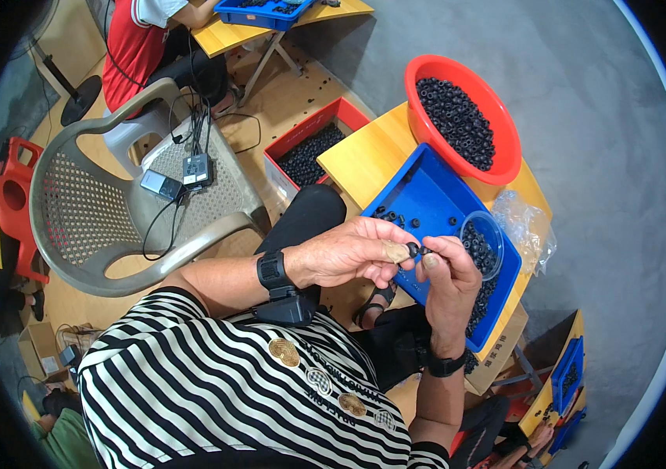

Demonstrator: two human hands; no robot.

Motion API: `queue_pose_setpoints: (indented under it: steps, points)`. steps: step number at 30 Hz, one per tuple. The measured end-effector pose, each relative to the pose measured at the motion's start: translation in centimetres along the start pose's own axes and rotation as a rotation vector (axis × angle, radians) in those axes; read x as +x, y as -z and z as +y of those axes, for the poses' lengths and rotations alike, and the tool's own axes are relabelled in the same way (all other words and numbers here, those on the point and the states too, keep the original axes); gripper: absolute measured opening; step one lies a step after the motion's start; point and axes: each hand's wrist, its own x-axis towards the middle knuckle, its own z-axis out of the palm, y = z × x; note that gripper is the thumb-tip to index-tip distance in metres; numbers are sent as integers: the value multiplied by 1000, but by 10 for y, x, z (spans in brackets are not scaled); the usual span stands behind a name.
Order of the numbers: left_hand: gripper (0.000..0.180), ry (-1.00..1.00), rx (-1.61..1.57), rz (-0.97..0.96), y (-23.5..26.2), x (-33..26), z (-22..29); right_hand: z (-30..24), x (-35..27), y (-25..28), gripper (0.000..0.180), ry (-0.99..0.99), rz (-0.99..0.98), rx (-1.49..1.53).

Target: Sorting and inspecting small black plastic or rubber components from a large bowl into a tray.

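In front of me, above the blue tray (409, 178), both hands meet fingertip to fingertip. My left hand (349, 252) is closed in a pinch on a small round black part (413, 249); a tan wrap (395, 251) covers its thumb tip. From the other side my right hand (452, 280) pinches a second small black piece (425, 250), which seems to touch the first. Its exact shape is hidden by the fingers. Loose black parts (390, 216) lie in the tray, and a clear round tub (494, 227) sits among more of them at its right side.
A red basin (511, 148) of black ring-like parts stands on the yellow table (360, 153), beside a crumpled plastic bag (527, 227). A red box (277, 173) of parts is on the floor. Left stands a plastic armchair (67, 211) with cabled devices. Other people work nearby.
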Motion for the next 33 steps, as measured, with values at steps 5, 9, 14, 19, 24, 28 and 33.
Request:
queue_pose_setpoints:
  steps: [5,9,14,19,24,28,33]
  points:
    - [26,8,-36,35,0,1,-2,4,-1,-1,14,74,-18,-154]
    - [24,3,-35,32,1,1,-3,3,-1,-1,14,87,-29,-231]
    - [23,7,-36,22,5,0,-5,1,0,-1,13,86,-37,-350]
    - [21,24,-15,60,3,0,-5,3,3,-1,14,177,-54,-425]
    - [20,26,-24,50,6,-1,-5,-5,9,2,16,173,-137,-491]
    - [19,39,-71,42,5,0,-4,-9,11,2,16,193,-156,-503]
    - [18,36,-109,26,11,2,-9,-4,11,0,17,218,-143,-512]
